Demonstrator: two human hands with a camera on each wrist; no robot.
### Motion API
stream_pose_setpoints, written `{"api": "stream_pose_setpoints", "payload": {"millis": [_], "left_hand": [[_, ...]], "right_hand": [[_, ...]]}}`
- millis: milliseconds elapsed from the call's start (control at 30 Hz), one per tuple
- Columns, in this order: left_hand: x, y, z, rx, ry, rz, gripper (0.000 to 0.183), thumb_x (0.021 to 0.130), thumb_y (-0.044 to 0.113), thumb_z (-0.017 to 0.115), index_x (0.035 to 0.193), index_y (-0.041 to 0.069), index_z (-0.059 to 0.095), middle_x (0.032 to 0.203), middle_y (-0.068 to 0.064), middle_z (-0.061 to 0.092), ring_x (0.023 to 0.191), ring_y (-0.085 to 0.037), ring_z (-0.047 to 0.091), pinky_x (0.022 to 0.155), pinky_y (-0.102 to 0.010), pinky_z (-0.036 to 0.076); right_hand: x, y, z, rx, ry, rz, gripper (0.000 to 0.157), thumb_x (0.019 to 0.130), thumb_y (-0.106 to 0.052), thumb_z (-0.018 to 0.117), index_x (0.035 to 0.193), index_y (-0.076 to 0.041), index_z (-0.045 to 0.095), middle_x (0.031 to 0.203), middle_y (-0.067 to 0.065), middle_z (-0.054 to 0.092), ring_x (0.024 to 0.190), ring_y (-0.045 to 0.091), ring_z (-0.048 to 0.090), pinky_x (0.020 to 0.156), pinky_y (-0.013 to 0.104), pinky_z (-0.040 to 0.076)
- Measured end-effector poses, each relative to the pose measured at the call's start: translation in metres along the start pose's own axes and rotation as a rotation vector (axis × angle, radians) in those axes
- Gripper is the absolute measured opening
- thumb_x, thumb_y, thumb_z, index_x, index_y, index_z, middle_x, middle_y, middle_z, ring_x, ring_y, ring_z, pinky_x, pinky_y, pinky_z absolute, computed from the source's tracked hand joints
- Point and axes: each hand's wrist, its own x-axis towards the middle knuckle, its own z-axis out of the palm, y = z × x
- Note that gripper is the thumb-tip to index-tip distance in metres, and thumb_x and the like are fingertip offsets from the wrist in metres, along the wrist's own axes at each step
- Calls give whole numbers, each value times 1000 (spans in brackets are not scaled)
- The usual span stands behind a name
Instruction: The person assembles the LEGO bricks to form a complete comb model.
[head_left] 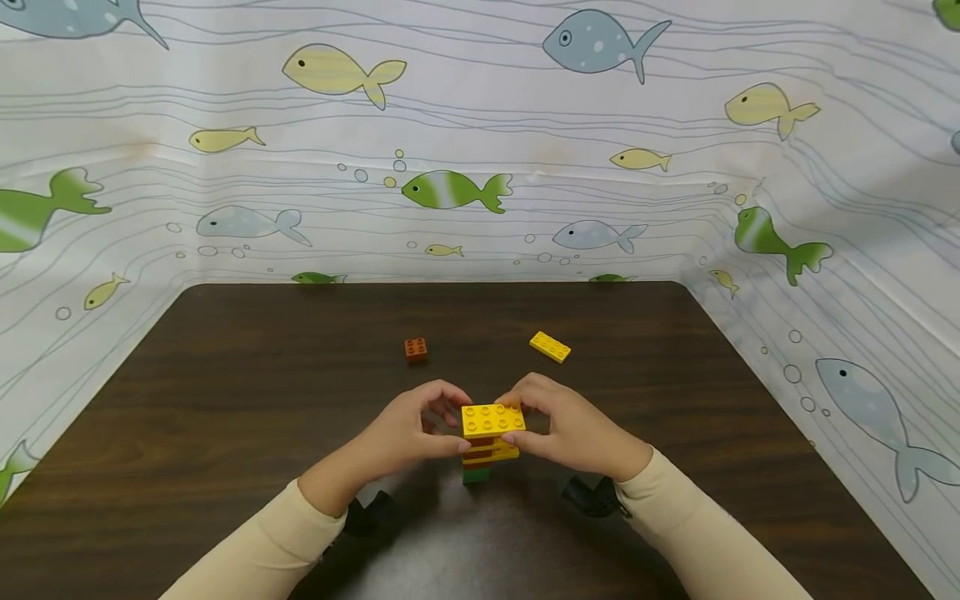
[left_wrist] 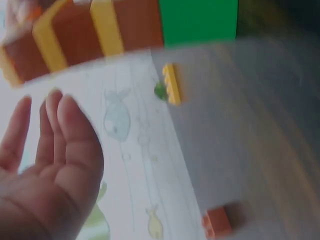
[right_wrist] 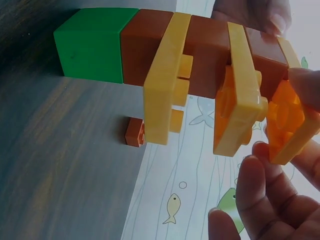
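A stacked tower of toy bricks stands on the table, with a green brick (right_wrist: pixel 92 47) at its base. Above it, brown bricks (left_wrist: pixel 75 32) alternate with yellow plates (right_wrist: pixel 165 90) that jut out to the right. The top yellow plate (head_left: pixel 493 421) lies studs up. My right hand (head_left: pixel 573 425) pinches this plate's right end between thumb and fingers. At the tower's left, my left hand (head_left: pixel 420 425) has its thumb close to the upper bricks. In the left wrist view, the fingers (left_wrist: pixel 75 120) of that hand are loosely bent and apart from the tower.
Behind the tower lie a loose brown brick (head_left: pixel 416 350) at the left and a loose yellow plate (head_left: pixel 551 347) at the right, both on the dark wooden table (head_left: pixel 300 333). A white fish-patterned sheet (head_left: pixel 480 125) rises around the table's back and sides.
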Motion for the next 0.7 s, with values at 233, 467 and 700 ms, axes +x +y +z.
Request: {"api": "stream_pose_setpoints", "payload": {"millis": [233,467,700], "left_hand": [[3,-16,-28,-35,14,-38,45,85,18,74,121,-2,55,120,-19,57,100,-29,56,80,-37,49],[10,-33,-47,-107,181,-156,45,88,16,70,124,-3,52,122,-22,55,100,-24,55,85,-35,47],[23,-44,-55,-241,293,-240,48,91,15,65,131,-3,46,126,-19,51,105,-22,55,94,-41,47]], "right_hand": [[0,-2,1,-21,4,31,36,86,-22,73,119,-13,64,107,-6,56,91,15,51,80,27,49],[0,-3,1,-32,0,30,35,87,-21,72,120,-13,63,108,-6,55,92,19,53,77,25,49],[0,-3,0,-49,2,25,35,87,-21,72,120,-13,63,108,-6,55,92,21,53,78,27,48]]}}
